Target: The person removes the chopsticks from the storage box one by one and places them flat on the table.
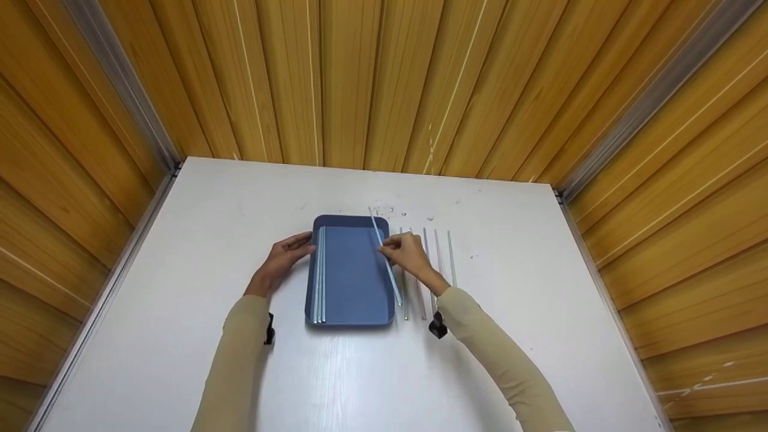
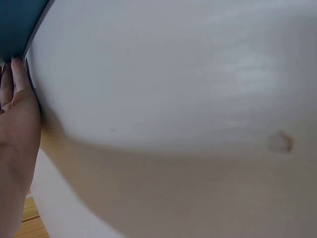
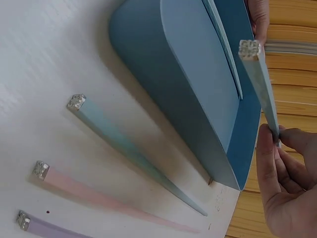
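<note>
My right hand point(image 1: 410, 255) pinches a pale blue chopstick point(image 3: 265, 91) between thumb and fingertips. It slants over the right rim of a blue rectangular tray point(image 1: 358, 276), its silver patterned end toward me. Several pale chopsticks point(image 1: 321, 276) lie side by side along the tray's left wall inside. My left hand point(image 1: 283, 259) rests against the tray's left side, fingers fairly straight; in the left wrist view its fingertips point(image 2: 20, 72) meet the tray's outer wall.
Right of the tray, several chopsticks lie roughly parallel on the white table point(image 1: 510, 348), among them a pale blue-green one point(image 3: 133, 156), a pink one point(image 3: 99, 196) and a lilac one point(image 3: 49, 228). Wood-patterned panels point(image 1: 348, 84) stand behind and at both sides.
</note>
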Available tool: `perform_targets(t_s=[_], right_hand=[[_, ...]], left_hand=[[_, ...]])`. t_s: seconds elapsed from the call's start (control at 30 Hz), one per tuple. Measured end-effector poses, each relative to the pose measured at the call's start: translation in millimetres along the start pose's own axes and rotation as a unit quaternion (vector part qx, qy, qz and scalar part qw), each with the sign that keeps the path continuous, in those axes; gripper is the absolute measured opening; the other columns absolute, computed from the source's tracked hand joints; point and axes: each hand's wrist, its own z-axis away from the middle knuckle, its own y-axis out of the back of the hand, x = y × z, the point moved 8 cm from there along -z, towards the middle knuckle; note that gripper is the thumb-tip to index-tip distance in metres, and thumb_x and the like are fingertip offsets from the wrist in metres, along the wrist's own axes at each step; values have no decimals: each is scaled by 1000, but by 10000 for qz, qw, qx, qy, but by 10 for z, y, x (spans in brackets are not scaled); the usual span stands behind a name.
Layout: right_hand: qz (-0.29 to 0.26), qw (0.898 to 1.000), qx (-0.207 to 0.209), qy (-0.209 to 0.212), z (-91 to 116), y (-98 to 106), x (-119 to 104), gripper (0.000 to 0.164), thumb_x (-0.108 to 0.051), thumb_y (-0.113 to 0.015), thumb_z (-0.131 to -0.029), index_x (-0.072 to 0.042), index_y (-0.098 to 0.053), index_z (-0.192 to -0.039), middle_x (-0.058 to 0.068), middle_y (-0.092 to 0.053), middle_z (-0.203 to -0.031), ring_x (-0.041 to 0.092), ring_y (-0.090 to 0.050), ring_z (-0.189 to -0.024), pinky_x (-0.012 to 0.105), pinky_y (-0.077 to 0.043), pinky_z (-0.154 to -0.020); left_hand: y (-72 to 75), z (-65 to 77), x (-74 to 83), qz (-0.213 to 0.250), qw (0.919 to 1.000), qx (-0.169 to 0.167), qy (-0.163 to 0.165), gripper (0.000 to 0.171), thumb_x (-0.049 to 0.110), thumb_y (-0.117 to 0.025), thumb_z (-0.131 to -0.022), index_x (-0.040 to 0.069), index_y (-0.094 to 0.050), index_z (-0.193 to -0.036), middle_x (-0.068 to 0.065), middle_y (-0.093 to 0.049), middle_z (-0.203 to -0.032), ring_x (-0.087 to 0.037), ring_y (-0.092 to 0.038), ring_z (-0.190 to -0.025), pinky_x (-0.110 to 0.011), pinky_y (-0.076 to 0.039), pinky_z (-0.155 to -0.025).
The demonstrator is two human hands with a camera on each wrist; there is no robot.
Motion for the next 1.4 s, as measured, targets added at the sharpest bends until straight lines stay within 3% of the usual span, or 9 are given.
perform_targets(t_s=[0.1,0.27,0.43,0.67,0.8,1.17,1.4], right_hand=[[-57,9999,45,-118,17,79,57,19,-1,-74,-91,14,-74,-102,28,-76,-87,38,-73,-63,35,-64,-55],[55,9996,244,-99,41,236,121,19,-4,-75,-91,12,-75,-102,27,-76,-87,28,-73,-60,24,-61,-53],[105,9988,462,-136,92,374,214,19,-3,-76,-90,13,-75,-101,27,-76,-84,32,-74,-59,22,-60,-52],[4,9964,672,-520,203,562,420,19,-2,-76,-90,13,-75,-101,27,-75,-83,26,-73,-59,17,-58,-50],[73,9945,820,-648,270,709,507,18,-2,-76,-90,12,-75,-100,26,-75,-82,26,-73,-60,18,-58,-49],[314,9829,1220,-1342,509,1052,963,18,-3,-75,-90,12,-75,-98,23,-74,-80,9,-67,-54,19,-58,-49],[590,9745,1469,-1592,647,1211,1193,20,-5,-75,-90,12,-75,-102,26,-74,-85,25,-73,-59,24,-61,-51]], left_hand=[[-7,2,4,-7,10000,-21,-15,61,15,-71,-97,1,-46,-152,-19,-45,-158,-30,-41,-150,-37,-36,-125],[-5,2,11,20,10000,-6,-44,60,14,-71,-97,1,-47,-151,-19,-46,-158,-30,-42,-149,-37,-37,-125],[-8,0,12,12,10000,-18,-41,61,12,-70,-98,0,-46,-152,-19,-44,-159,-30,-40,-150,-37,-36,-125],[14,-10,2,-187,9998,0,11,63,17,-73,-96,1,-47,-151,-19,-45,-159,-31,-41,-150,-37,-38,-124],[10,-8,13,-75,10000,12,19,62,16,-74,-96,2,-48,-151,-18,-46,-158,-29,-41,-150,-37,-38,-124],[1,3,-2,90,9999,27,63,62,15,-74,-96,3,-48,-151,-17,-46,-158,-28,-42,-150,-35,-37,-124],[1,6,-6,123,9999,-7,68,63,15,-73,-96,3,-47,-152,-17,-45,-159,-27,-41,-150,-34,-37,-124]])
